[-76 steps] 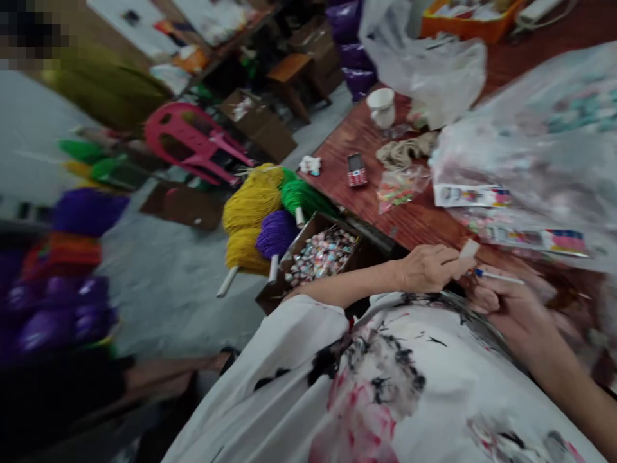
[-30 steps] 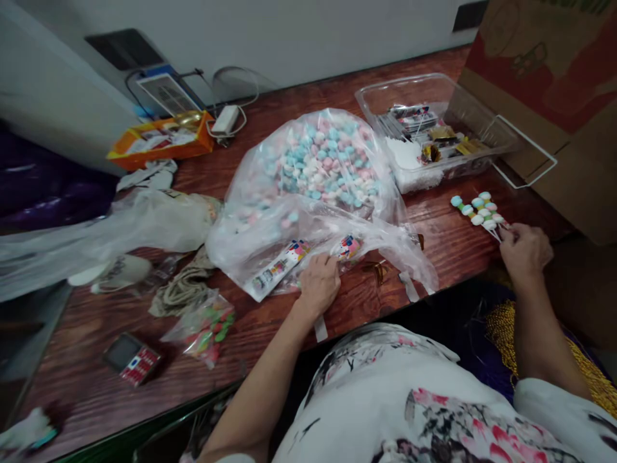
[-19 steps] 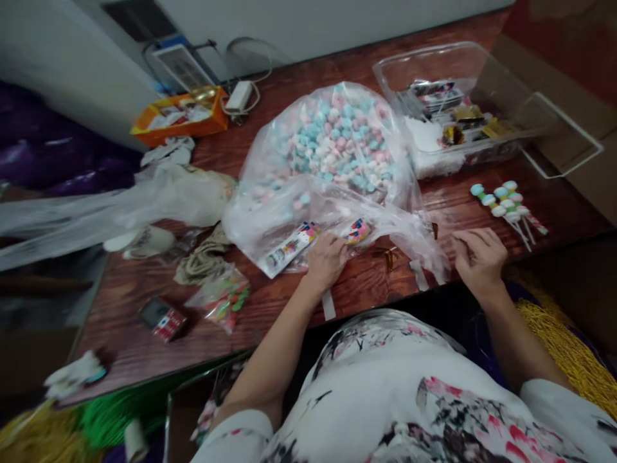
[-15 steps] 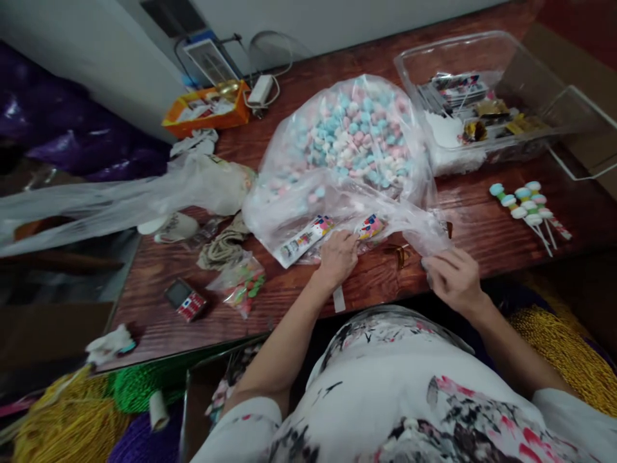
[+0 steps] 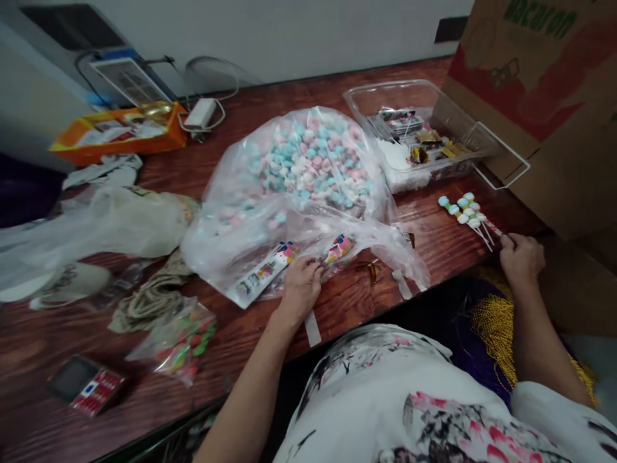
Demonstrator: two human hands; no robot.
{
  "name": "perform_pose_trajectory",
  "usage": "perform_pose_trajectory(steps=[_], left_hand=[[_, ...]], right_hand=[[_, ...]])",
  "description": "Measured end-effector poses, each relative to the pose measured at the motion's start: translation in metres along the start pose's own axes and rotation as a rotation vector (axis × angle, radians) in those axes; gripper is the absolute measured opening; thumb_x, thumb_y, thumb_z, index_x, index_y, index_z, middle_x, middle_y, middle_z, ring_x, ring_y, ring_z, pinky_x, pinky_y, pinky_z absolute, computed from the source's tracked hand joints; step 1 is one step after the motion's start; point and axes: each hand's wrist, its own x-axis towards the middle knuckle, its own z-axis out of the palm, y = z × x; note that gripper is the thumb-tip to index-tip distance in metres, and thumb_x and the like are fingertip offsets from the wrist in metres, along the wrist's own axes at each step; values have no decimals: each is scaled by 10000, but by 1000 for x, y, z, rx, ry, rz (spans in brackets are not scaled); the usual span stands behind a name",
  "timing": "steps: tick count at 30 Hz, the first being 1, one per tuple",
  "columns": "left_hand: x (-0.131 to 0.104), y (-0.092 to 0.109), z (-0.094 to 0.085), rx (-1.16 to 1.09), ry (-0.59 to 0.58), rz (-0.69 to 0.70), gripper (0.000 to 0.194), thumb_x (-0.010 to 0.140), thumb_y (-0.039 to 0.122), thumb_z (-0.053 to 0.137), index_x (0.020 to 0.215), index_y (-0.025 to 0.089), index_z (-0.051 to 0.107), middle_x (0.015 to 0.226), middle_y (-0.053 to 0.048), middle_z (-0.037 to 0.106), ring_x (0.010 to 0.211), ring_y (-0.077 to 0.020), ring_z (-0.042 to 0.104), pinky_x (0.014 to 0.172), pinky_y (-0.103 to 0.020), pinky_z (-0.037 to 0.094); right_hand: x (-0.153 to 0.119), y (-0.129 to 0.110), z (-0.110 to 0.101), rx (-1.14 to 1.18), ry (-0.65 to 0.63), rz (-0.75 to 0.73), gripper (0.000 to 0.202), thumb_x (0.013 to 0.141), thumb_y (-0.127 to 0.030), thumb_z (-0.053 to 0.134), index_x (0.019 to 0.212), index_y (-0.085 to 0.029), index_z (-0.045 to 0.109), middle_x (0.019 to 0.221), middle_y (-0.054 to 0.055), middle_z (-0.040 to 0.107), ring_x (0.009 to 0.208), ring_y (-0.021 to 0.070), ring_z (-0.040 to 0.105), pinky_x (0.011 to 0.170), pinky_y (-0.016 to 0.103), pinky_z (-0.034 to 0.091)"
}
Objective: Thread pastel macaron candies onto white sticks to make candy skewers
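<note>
A large clear bag [image 5: 313, 154] of pink, blue and white candies lies mid-table. At its near edge, my left hand [image 5: 303, 283] has bent, closed fingers beside a printed packet [image 5: 340, 247]; what they hold, if anything, is hidden. Another long printed packet [image 5: 265, 275] lies just left of that hand. On the right, my right hand [image 5: 523, 260] pinches the end of a red-and-white striped stick [image 5: 491, 226]. That stick lies among several skewers of candy [image 5: 465, 209] with white sticks, near the table's front edge.
A clear tub [image 5: 409, 161] with packets stands behind the skewers, beside a cardboard box [image 5: 525, 116]. A candy pouch [image 5: 186, 344], a red phone [image 5: 87, 384], a cloth [image 5: 149, 292] and a cap [image 5: 74, 285] lie left. An orange tray [image 5: 120, 151] sits behind.
My right hand has let go of the bag's gathered plastic and moved right to the striped stick. The view has turned right. My left hand remains by the packets.
</note>
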Motion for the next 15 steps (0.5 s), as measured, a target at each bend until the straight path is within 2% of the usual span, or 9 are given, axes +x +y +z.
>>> perform_pose_trajectory(steps=[3,6,10,15], left_hand=[[-3,1,1,-54,38,-52,262,930,248,469,861,194,716,1021,-89,687,1005,-218,630,934,-382,526],[-3,3,0,-106,65,-107,259,935,261,476,819,202,699,945,-65,694,946,-195,642,901,-359,536],[-1,3,-1,-132,79,-93,247,935,284,502,810,191,694,918,-64,687,918,-189,633,893,-348,525],[0,1,4,-98,40,-72,224,912,245,514,895,187,729,953,-89,667,932,-218,600,876,-379,506]], right_hand=[[6,-2,4,-19,-106,4,477,897,-455,464,1137,-156,747,1103,194,696,944,300,598,782,398,415],[13,-12,7,-47,-159,-3,479,894,-483,479,1145,-178,750,1097,197,702,944,305,616,775,395,416],[30,-22,11,-67,-285,41,421,824,-426,587,1135,-198,755,1082,198,708,940,320,627,755,396,407],[41,-28,7,-54,-242,59,368,817,-288,565,1088,-120,750,1004,239,700,885,313,629,715,400,385]])
